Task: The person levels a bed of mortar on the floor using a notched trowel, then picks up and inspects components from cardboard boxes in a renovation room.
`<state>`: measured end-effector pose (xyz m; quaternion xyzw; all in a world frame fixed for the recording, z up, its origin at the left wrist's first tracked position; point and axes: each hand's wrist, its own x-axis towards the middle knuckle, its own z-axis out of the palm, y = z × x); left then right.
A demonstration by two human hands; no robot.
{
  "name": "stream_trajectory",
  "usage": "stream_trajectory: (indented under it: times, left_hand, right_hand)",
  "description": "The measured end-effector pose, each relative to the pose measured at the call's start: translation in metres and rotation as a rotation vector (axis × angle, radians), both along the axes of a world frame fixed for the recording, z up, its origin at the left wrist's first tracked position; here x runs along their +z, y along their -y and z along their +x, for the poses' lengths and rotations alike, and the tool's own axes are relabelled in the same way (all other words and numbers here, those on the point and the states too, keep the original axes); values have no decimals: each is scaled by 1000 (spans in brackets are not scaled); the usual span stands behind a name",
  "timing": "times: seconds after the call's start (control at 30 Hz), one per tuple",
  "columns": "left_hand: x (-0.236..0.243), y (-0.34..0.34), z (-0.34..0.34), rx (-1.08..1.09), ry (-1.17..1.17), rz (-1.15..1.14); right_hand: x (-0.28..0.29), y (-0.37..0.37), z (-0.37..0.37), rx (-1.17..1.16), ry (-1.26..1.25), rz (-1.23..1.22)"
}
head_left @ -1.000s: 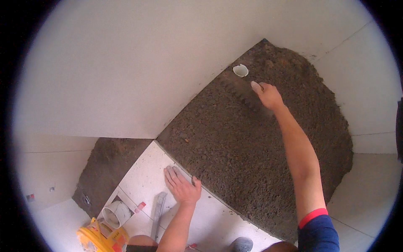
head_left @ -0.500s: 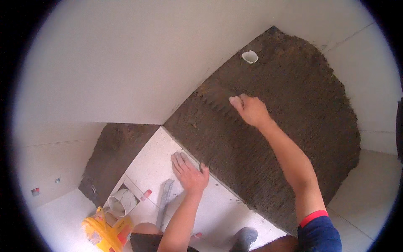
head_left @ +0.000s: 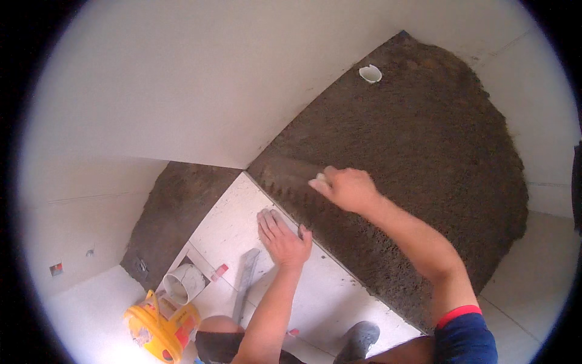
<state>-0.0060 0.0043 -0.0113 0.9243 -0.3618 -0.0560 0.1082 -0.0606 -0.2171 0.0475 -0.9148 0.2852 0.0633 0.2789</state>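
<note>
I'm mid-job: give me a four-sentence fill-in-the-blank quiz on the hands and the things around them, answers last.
While the bare right hand grips the flat toothed tool, the bare left hand grips ____.
Beneath that left hand, the smooth floor tile is coloured ____.
The navy fabric sleeve with red trim shows on the ____ arm.
Between left and right, the yellow plastic bucket stands on the left hand's ____ side.
Missing words: nothing; white; right; left.
</note>
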Motion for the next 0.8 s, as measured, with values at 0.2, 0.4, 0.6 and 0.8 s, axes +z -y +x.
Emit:
stream_trajectory:
  times: [0.2, 0.4, 0.6, 0.8]
  left_hand:
    - [0, -4, -1, 9, -5, 33]
    - [3, -2, 1, -12, 23, -39]
    - [-1, -5, -3, -39, 66, -56]
    - [-8, -7, 0, -7, 44, -55]
  right_hand:
    - [29, 65, -45, 117, -32, 69]
    - [-2, 80, 8, 165, 75, -491]
    - [-24, 70, 77, 209, -24, -433]
    - [-25, 65, 58, 497, -269, -378]
